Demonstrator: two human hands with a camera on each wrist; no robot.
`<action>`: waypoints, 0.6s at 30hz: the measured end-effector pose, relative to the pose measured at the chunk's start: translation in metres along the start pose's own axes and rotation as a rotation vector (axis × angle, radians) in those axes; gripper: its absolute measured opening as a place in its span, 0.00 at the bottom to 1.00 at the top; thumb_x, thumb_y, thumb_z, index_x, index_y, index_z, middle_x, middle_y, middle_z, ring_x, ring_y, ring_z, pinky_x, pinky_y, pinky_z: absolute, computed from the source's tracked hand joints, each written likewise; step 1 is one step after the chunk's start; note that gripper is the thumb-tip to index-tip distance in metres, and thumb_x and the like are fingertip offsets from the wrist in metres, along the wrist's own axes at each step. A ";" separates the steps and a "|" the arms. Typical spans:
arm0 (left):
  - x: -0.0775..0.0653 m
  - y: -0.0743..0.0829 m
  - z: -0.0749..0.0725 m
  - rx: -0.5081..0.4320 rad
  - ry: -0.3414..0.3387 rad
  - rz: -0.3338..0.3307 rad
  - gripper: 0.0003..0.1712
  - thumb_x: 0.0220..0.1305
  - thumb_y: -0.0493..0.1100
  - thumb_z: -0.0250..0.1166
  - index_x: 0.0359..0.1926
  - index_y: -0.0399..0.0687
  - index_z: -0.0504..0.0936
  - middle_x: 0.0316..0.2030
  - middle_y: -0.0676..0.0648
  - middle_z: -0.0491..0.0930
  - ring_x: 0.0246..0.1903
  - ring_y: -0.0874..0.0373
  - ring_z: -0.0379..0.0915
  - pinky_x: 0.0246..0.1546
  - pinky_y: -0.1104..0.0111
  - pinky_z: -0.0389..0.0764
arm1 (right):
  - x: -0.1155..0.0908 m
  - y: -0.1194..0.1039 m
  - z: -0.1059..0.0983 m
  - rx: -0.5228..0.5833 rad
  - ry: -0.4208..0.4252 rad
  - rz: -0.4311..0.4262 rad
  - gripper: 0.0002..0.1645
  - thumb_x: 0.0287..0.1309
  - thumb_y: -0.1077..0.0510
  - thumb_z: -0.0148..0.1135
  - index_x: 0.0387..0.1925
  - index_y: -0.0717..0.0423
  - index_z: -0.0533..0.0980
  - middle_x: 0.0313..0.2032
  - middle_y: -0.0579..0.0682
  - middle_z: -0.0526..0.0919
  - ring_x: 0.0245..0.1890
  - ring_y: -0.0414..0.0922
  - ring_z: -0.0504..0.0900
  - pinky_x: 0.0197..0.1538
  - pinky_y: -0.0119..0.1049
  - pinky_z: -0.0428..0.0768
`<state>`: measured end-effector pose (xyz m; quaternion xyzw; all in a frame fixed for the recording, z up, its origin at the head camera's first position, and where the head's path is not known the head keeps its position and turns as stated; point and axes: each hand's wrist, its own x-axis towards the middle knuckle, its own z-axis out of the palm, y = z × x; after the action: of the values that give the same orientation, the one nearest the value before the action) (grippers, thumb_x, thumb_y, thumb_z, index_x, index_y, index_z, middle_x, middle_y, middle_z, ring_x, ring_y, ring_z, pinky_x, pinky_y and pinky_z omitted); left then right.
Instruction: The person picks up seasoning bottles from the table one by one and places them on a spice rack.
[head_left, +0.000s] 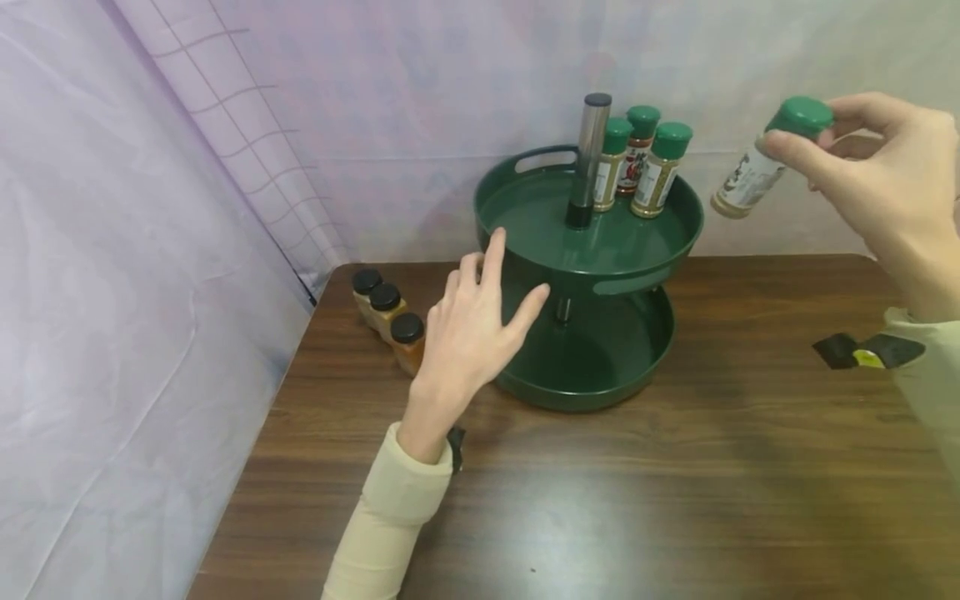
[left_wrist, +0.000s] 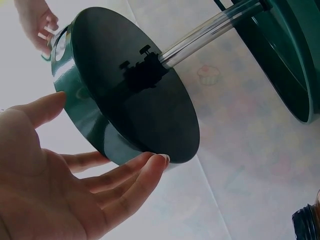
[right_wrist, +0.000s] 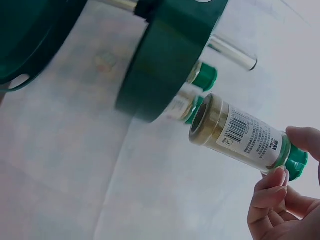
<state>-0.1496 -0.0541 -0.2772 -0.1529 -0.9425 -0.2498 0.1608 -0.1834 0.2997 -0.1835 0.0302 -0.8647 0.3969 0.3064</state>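
Note:
My right hand (head_left: 892,158) pinches a spice jar (head_left: 752,179) by its green cap, tilted in the air to the right of a two-tier green rotating rack. A barcode label faces the camera in the right wrist view, on the same jar (right_wrist: 245,132). Fingers spread, my left hand (head_left: 468,329) is at the left front of the upper tray (head_left: 540,242); in the left wrist view its fingertips (left_wrist: 159,159) are right at the tray's wall. Several green-capped spice jars (head_left: 660,171) stand on that tray, beside the metal post (head_left: 591,154).
Below is the lower tray (head_left: 577,400), standing on the brown wooden table (head_left: 637,500). Three black-capped jars (head_left: 386,308) are lined up at the table's back left, close to my left hand. Behind the rack hangs a pale curtain (head_left: 405,108).

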 end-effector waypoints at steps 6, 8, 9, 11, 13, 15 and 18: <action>0.000 0.001 0.000 0.000 -0.003 -0.001 0.48 0.72 0.71 0.48 0.82 0.54 0.46 0.68 0.38 0.65 0.60 0.42 0.69 0.44 0.49 0.81 | 0.011 -0.020 0.017 0.037 -0.016 -0.101 0.18 0.58 0.51 0.73 0.50 0.48 0.83 0.31 0.31 0.77 0.21 0.25 0.75 0.32 0.21 0.68; 0.000 0.001 0.000 -0.001 0.000 0.001 0.48 0.72 0.71 0.48 0.81 0.54 0.46 0.68 0.37 0.65 0.60 0.42 0.70 0.43 0.49 0.81 | 0.013 -0.025 0.023 0.018 -0.039 -0.115 0.20 0.58 0.50 0.73 0.51 0.50 0.83 0.30 0.31 0.77 0.20 0.26 0.74 0.29 0.23 0.66; 0.000 0.001 0.000 -0.002 0.001 0.002 0.48 0.72 0.71 0.48 0.81 0.54 0.46 0.67 0.37 0.65 0.60 0.42 0.70 0.43 0.50 0.81 | 0.013 -0.028 0.026 0.013 -0.055 -0.120 0.22 0.58 0.49 0.73 0.52 0.52 0.83 0.29 0.31 0.77 0.20 0.26 0.75 0.27 0.24 0.64; 0.000 0.001 0.000 0.000 0.003 0.003 0.48 0.72 0.71 0.48 0.81 0.54 0.46 0.67 0.37 0.65 0.59 0.42 0.70 0.43 0.50 0.81 | 0.014 -0.031 0.033 0.008 -0.090 -0.127 0.22 0.58 0.48 0.73 0.51 0.52 0.82 0.27 0.32 0.77 0.19 0.26 0.75 0.25 0.26 0.63; 0.000 0.002 -0.001 0.003 0.005 0.003 0.48 0.72 0.71 0.48 0.81 0.54 0.46 0.67 0.37 0.66 0.59 0.42 0.70 0.42 0.50 0.81 | 0.015 -0.034 0.040 0.000 -0.128 -0.122 0.22 0.57 0.47 0.73 0.49 0.53 0.82 0.26 0.34 0.77 0.19 0.27 0.75 0.22 0.29 0.60; 0.000 0.002 -0.001 0.006 0.000 0.001 0.48 0.72 0.71 0.48 0.81 0.54 0.46 0.67 0.37 0.65 0.59 0.42 0.70 0.42 0.50 0.81 | 0.016 -0.036 0.047 -0.032 -0.156 -0.125 0.24 0.57 0.45 0.73 0.48 0.56 0.82 0.27 0.35 0.76 0.19 0.28 0.74 0.23 0.29 0.61; 0.000 0.003 -0.001 0.008 -0.006 -0.003 0.48 0.72 0.71 0.47 0.82 0.54 0.46 0.67 0.38 0.65 0.60 0.42 0.70 0.43 0.50 0.81 | 0.017 -0.038 0.057 -0.092 -0.183 -0.142 0.27 0.57 0.42 0.72 0.47 0.60 0.82 0.25 0.33 0.75 0.20 0.30 0.72 0.23 0.28 0.62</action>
<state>-0.1484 -0.0521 -0.2749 -0.1517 -0.9442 -0.2459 0.1581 -0.2153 0.2369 -0.1774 0.1135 -0.9020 0.3298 0.2546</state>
